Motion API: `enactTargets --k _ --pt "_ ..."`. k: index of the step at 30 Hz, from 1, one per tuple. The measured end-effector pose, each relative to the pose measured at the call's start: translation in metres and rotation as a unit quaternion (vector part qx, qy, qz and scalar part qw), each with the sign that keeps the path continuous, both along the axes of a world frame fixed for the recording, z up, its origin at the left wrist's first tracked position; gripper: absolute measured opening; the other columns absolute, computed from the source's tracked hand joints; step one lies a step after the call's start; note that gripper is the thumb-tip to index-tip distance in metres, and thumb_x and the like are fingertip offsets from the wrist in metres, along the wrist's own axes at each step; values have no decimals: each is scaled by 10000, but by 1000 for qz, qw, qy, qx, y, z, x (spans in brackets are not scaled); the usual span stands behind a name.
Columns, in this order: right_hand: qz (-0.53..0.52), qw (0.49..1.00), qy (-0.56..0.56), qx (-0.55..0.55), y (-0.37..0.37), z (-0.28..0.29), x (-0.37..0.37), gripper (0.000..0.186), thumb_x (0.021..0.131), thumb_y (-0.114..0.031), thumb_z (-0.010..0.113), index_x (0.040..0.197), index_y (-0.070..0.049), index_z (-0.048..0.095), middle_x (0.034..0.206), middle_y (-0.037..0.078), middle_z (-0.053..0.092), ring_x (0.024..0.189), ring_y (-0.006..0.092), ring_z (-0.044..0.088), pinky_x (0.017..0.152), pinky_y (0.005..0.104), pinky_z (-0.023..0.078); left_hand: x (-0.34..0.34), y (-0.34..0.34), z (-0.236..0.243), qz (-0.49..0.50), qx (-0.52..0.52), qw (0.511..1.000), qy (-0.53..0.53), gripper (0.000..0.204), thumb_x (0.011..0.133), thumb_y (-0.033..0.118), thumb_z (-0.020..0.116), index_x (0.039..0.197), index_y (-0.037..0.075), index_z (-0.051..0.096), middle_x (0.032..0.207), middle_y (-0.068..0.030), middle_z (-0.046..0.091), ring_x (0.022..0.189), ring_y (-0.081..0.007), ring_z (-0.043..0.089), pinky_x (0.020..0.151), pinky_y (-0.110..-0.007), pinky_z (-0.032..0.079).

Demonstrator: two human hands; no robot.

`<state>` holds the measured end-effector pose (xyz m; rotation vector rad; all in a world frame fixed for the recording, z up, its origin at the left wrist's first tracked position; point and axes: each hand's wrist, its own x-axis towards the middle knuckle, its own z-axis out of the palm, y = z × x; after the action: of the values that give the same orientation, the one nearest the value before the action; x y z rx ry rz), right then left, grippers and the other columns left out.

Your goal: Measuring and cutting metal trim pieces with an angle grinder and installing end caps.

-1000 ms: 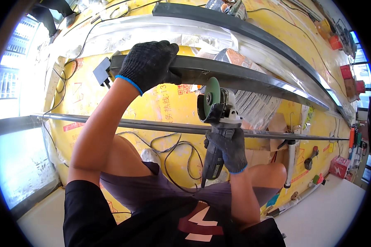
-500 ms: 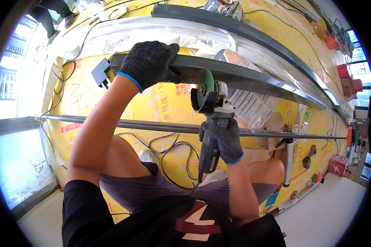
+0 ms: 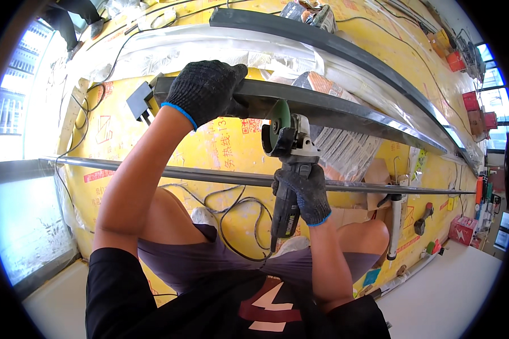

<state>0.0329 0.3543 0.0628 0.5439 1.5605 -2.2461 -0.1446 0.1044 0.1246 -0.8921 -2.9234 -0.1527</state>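
Note:
My left hand [image 3: 206,90], in a black knit glove with a blue cuff, is closed around a long dark metal profile [image 3: 322,107] near its left end. In my right hand [image 3: 308,192], gloved the same way, is an angle grinder [image 3: 288,203], its body upright in the view. The green disc [image 3: 280,121] of the grinder stands at the lower edge of the profile, just right of my left hand; whether it touches cannot be made out. A power cord [image 3: 226,226] runs from the grinder's lower end in loops on the floor.
Another dark profile [image 3: 300,35] lies beyond, along white plastic wrapping [image 3: 209,45]. A thin metal bar [image 3: 220,176] crosses between me and the work. A cordless drill [image 3: 423,219] and a red box [image 3: 463,228] lie right. Another person's legs [image 3: 68,25] show at far left.
The held profile and my left hand have shifted very slightly downward. The grinder has barely moved; its disc stays by the profile's lower edge.

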Motion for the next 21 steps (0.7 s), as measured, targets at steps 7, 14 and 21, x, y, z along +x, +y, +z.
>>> enactTargets --k 7,14,21 --pt "-4 1000 27 -7 -1 -5 0 371 854 -89 810 1179 -4 653 880 108 720 712 212 719 641 345 602 1 -2 -3 -9 0 1000 21 571 707 453 918 1070 74 694 916 -153 747 869 -382 731 792 -476 579" --pt "-2 1000 24 19 -2 -2 -3 305 874 -98 795 1104 20 633 843 117 725 686 213 723 631 345 613 2 -2 -1 -15 10 1000 24 564 717 455 913 1067 78 682 899 -147 741 860 -380 733 782 -483 578" --pt "-5 1000 24 13 -1 4 -4 312 870 -90 798 1124 -6 638 859 121 730 691 217 725 637 347 615 0 -1 -1 -7 -20 1000 7 575 725 483 904 1064 77 679 893 -150 740 861 -377 736 775 -494 575"
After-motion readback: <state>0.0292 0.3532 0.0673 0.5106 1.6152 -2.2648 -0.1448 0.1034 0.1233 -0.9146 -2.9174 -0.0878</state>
